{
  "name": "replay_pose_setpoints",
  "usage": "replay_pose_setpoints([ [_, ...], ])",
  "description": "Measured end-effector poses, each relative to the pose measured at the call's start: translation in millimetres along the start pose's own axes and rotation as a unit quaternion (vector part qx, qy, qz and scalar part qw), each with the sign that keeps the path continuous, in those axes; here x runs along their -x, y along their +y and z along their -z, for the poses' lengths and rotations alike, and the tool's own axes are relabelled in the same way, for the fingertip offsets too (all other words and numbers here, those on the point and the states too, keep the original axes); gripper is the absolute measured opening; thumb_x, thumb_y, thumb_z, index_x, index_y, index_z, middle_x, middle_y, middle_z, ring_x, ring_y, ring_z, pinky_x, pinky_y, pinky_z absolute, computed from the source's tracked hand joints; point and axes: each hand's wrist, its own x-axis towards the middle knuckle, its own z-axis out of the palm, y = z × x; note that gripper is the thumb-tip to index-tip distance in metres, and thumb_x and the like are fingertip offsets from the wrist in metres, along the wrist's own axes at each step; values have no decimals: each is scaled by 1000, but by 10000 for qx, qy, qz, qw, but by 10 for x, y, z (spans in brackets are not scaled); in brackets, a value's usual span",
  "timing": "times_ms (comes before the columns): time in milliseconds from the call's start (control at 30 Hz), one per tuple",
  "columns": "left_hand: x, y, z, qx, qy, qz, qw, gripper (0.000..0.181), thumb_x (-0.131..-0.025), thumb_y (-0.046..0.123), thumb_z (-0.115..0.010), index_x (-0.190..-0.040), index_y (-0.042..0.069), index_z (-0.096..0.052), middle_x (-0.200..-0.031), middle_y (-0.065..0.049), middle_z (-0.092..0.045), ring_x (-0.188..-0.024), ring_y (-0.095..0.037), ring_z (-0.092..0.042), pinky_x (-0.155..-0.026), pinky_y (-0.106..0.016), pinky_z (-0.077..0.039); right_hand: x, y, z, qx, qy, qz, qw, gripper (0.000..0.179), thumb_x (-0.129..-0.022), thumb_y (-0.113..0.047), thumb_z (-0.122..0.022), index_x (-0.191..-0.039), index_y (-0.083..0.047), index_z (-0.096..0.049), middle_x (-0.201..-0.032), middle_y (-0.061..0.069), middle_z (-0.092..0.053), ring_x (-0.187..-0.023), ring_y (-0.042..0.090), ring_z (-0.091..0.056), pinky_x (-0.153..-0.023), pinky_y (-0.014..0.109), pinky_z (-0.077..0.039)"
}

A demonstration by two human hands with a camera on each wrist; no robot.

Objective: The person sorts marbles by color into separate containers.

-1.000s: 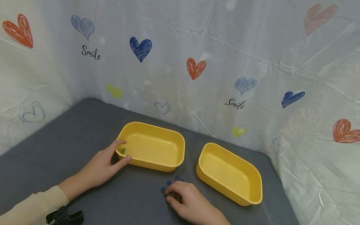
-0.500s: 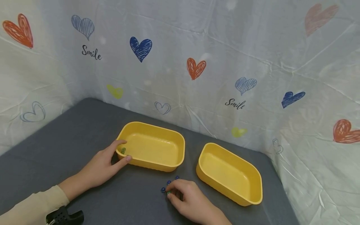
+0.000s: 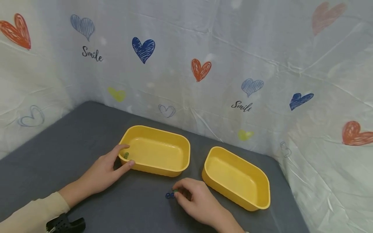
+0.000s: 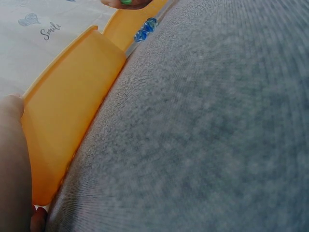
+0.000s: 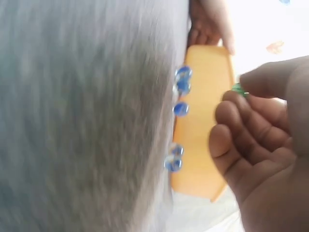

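Observation:
My right hand (image 3: 199, 202) pinches a green marble (image 5: 238, 89) between thumb and index finger, lifted off the cloth in the right wrist view. Several blue marbles (image 5: 181, 108) lie on the cloth beneath and beside that hand; in the head view most are hidden behind it. At the left, my left hand (image 3: 100, 171) holds the near-left corner of a yellow plastic bin (image 3: 158, 150), thumb on the front rim and index finger over the left side. Inside that bin, a couple of green marbles (image 3: 126, 155) rest in the left corner.
A second yellow bin (image 3: 237, 174) stands to the right, with no marbles visible inside. Both bins sit on a dark grey cloth-covered table (image 3: 140, 207). Behind hangs a white curtain (image 3: 175, 42) printed with hearts.
My right hand has risen from the marbles with the green one pinched in it, moving slightly away from me. My left hand keeps its hold on the bin. The head view shifted a little.

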Motion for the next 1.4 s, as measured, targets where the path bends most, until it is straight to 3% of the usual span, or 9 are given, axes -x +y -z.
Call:
replay_pose_setpoints([
  [200,4,-2,-1,-26,22,-27,10000,70,-95,57,-59,-149,17,-37,-129,-14,-61,-102,-23,-63,-82,-48,-49,-45,-23,94,177,327,178,9991,10,-101,-23,-61,-108,-21,-68,-92,-13,-64,-72,0,-56,-58,21,-49],
  [433,2,3,-6,5,26,-7,10000,70,-95,57,-58,-149,17,-37,-130,-13,-61,-104,-24,-63,-83,-50,-50,-160,-55,151,77,564,210,9982,11,-100,-23,-64,-108,-29,-66,-91,-14,-64,-74,4,-58,-61,23,-50],
  [800,-10,14,-2,24,-15,-21,10000,72,-96,57,-58,-150,15,-36,-132,-13,-59,-99,-21,-63,-78,-44,-49,-275,-96,248,51,866,-20,9962,10,-98,-20,-67,-106,-16,-70,-95,-13,-66,-80,5,-62,-72,27,-54],
  [1133,20,-26,6,52,-11,-34,10000,70,-96,55,-58,-150,15,-37,-131,-11,-60,-93,-15,-62,-75,-41,-48,-427,-140,269,-242,943,-55,9952,9,-98,-23,-66,-105,-28,-69,-93,-7,-69,-80,9,-63,-72,29,-54],
  [1400,-5,-19,-7,26,33,-81,10000,69,-96,55,-59,-149,17,-37,-130,-11,-60,-100,-18,-62,-79,-44,-49,-546,-113,260,-235,940,-143,9952,10,-98,-24,-66,-107,-29,-69,-92,-12,-67,-79,8,-63,-71,29,-54],
])
